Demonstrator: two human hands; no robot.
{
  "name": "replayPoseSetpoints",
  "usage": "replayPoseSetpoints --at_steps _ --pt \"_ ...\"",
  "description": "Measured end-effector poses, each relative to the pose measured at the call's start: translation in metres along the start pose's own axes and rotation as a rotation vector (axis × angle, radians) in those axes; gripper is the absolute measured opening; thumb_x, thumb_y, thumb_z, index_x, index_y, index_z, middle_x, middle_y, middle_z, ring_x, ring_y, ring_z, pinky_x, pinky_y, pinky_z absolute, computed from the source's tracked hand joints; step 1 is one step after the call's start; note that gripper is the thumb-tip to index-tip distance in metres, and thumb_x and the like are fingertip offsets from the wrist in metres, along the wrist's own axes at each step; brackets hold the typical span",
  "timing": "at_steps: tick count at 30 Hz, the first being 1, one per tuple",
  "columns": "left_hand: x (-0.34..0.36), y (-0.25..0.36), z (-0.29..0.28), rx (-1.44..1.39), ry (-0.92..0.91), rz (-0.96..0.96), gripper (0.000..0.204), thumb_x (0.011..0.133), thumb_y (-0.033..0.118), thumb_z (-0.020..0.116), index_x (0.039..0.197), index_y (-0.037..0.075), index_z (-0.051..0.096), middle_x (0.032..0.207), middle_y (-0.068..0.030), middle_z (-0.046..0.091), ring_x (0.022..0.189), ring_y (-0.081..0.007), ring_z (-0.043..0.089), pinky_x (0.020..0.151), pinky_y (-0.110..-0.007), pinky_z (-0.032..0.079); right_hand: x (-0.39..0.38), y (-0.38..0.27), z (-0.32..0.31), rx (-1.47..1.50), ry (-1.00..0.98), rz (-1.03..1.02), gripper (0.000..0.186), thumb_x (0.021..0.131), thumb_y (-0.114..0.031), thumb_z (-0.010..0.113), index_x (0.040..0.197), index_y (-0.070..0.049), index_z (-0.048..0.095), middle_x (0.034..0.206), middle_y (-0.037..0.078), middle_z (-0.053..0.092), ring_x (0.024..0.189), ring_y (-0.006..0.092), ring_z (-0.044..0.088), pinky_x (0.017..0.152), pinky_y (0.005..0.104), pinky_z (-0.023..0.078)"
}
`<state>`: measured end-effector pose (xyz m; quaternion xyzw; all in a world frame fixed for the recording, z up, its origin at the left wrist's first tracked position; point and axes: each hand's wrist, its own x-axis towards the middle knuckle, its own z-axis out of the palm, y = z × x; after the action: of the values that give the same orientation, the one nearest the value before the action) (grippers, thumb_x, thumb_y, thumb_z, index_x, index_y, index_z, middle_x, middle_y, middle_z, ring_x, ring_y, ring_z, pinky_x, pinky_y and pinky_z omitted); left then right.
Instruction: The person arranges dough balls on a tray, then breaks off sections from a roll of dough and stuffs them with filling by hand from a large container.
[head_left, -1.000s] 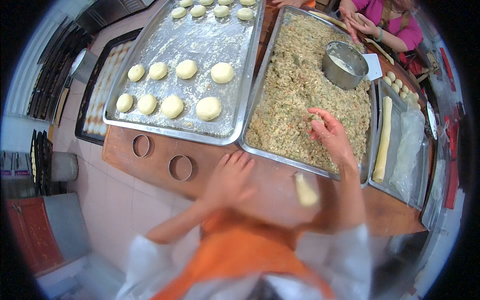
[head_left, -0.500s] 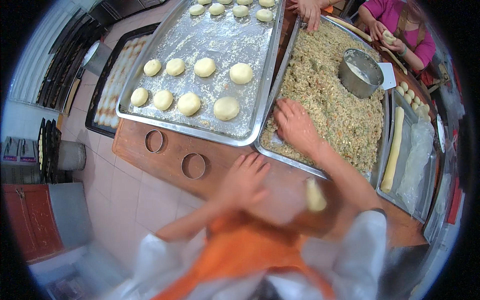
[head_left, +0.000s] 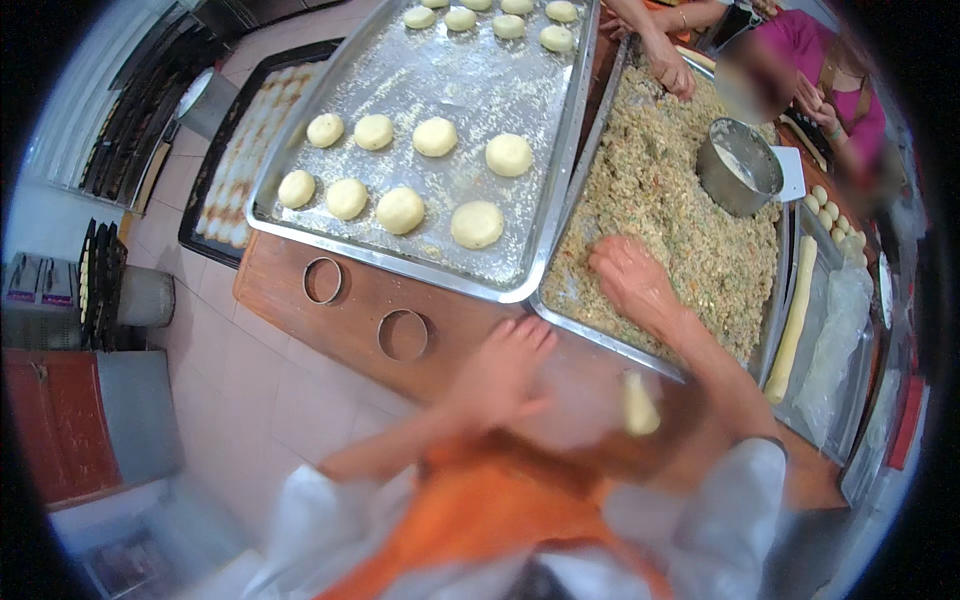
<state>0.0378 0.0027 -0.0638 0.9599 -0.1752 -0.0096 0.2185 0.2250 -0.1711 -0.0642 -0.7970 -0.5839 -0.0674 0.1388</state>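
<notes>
My right hand [head_left: 637, 287] is in the crumbly, greenish-beige filling [head_left: 680, 165], near the front left of a deep metal tray [head_left: 610, 345]. Its fingers are curled down into the mix, and their tips are partly hidden. My left hand [head_left: 503, 372] hovers by the table's front edge, slightly blurred, its fingers stretched out and the thumb apart, with nothing visible in it. To its right, on the wooden table, is a pale lump of dough [head_left: 640, 404]. Left of the filling, a large metal tray [head_left: 430, 258] bears several round, flattened dough cakes [head_left: 477, 225].
Two metal rings [head_left: 322, 281] lie on the table's left part. A metal pot [head_left: 738, 168] sits in the filling. At right, a tray holds a dough roll [head_left: 793, 320] and a plastic bag [head_left: 838, 330]. A co-worker's hand [head_left: 672, 72] reaches into the filling's far end.
The view has shifted, so the trays appear farther right. My right hand has moved a little rightward through the filling, fingers more curled. A co-worker's hand has come farther into the filling.
</notes>
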Motion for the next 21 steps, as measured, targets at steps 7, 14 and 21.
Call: replayPoseSetpoints --at_steps 7,14,21 --pt "-0.008 -0.004 0.014 0.023 0.013 0.061 0.075 0.079 0.052 0.047 0.125 -0.006 0.035 0.133 -0.0224 0.033 0.125 -0.0337 0.029 0.104 -0.043 0.018 -0.011 0.009 0.009 -0.135 -0.141 0.024 0.025 0.069 -0.018 0.060 0.090 -0.005 0.056 0.097 0.010 0.055 0.095 0.0282 0.051 0.083 0.0387 0.040" --pt "-0.016 -0.011 0.016 -0.125 0.122 0.040 0.059 0.085 0.041 0.043 0.127 0.000 0.035 0.132 -0.0192 0.034 0.126 -0.0313 0.028 0.105 -0.044 0.016 0.038 0.007 0.007 -0.064 -0.193 0.203 0.014 0.078 -0.019 0.056 0.075 -0.006 0.058 0.073 0.014 0.057 0.070 0.0307 0.055 0.061 0.0400 0.043" --pt "-0.027 -0.009 -0.006 0.135 -0.068 -0.020 0.045 0.079 0.016 0.046 0.121 0.001 0.041 0.120 -0.0166 0.045 0.114 -0.0310 0.041 0.096 -0.041 0.031 0.016 0.003 0.013 0.369 0.030 0.473 0.025 0.083 -0.027 0.055 0.079 -0.003 0.061 0.071 0.018 0.057 0.065 0.0311 0.054 0.060 0.0355 0.043"
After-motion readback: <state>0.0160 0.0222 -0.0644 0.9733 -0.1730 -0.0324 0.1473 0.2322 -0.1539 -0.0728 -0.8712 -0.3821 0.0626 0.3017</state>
